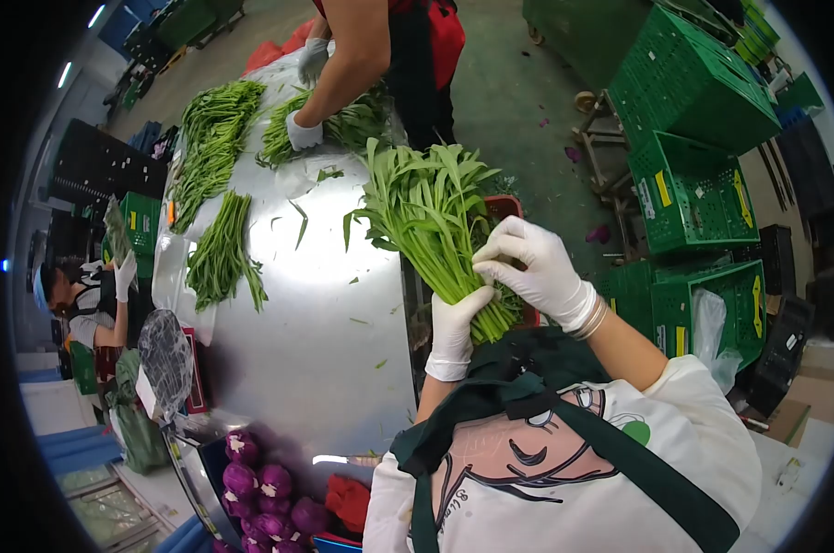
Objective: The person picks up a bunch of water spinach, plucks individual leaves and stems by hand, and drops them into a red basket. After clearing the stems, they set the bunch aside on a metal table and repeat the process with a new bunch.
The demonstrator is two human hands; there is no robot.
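A bunch of leafy greens with long stems, like water spinach (440, 217), is held up over the near edge of the metal table, leaves pointing away from me. My left hand (454, 332), in a white glove, is wrapped round the lower stems. My right hand (532, 272), also gloved, is at the right side of the bunch with thumb and fingers pinched together; whatever is between the fingertips is too small to make out. Behind the bunch, partly hidden, stands a red bin (503, 208) with green scraps in it.
On the metal table (334, 341) lie a smaller bunch (222, 253), a long pile of greens (216, 134), a knife (343, 459) and purple onions (271, 484). A co-worker's gloved hand (304, 132) touches greens opposite. Green crates (693, 189) stand right; another person (85, 295) is at left.
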